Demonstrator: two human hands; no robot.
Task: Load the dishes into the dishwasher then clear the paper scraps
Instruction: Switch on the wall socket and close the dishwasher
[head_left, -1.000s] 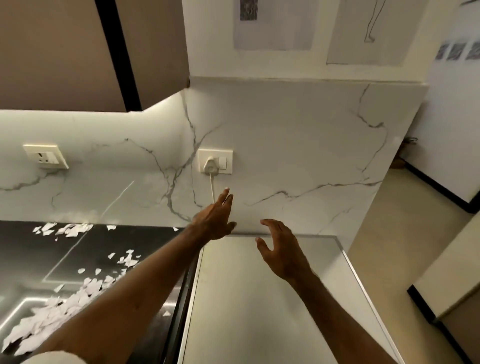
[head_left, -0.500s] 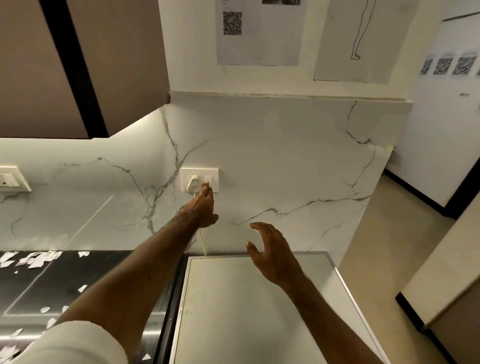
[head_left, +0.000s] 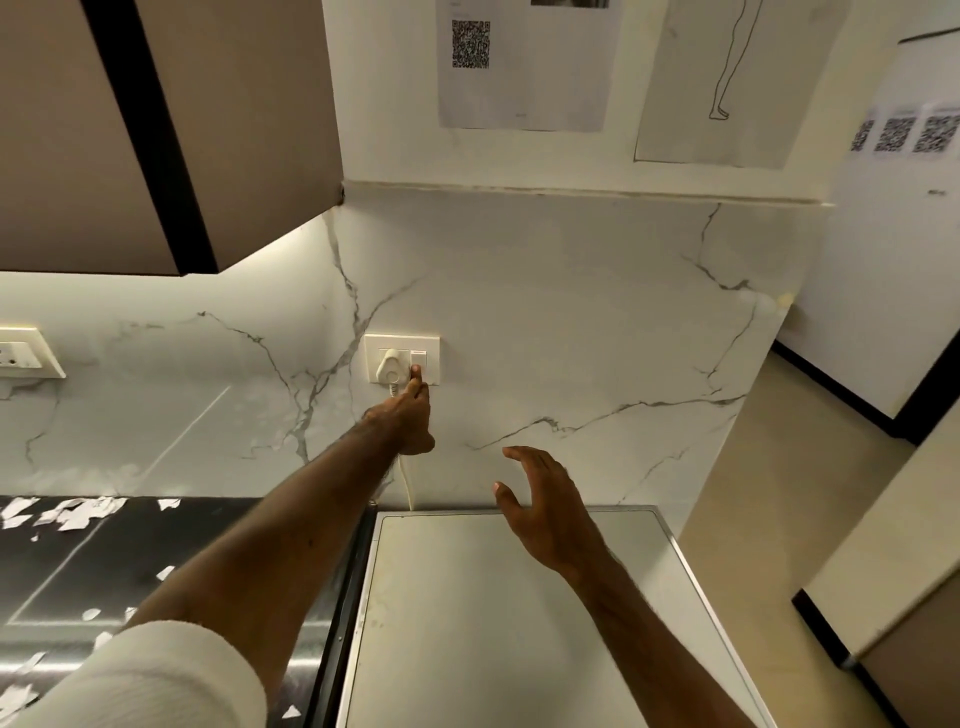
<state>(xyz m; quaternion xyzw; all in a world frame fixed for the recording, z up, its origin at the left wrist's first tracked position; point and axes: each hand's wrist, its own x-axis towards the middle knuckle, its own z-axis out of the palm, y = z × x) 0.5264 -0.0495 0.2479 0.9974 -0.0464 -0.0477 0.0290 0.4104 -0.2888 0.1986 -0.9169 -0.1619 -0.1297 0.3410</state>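
White paper scraps (head_left: 67, 512) on black counter (head_left: 218, 540); white, grey-veined marble backsplash (head_left: 571, 322); white socket plate (head_left: 401, 359).

Warm under-cabinet glow, sharp focus, wide-angle edge distortion

The left arm wears a cream-white sleeve (head_left: 156, 675) of soft, lightly textured cloth that ends near the elbow. Below it the forearm and left hand (head_left: 408, 418) are bare. The right forearm, with fine hairs, and right hand (head_left: 545, 512) are bare too.

Hands: two, the left hand (head_left: 402, 421) and the right hand (head_left: 550, 512).
Socket plates: two, one (head_left: 401, 359) at centre and one (head_left: 26, 353) at 9 o'clock.
Plug (head_left: 390, 365): one.
Printed wall sheets: five, two large (head_left: 524, 67) at 12 o'clock and three small (head_left: 896, 132) at 2 o'clock.
Paper scraps (head_left: 67, 512) on the desk (head_left: 156, 545): too many to count.
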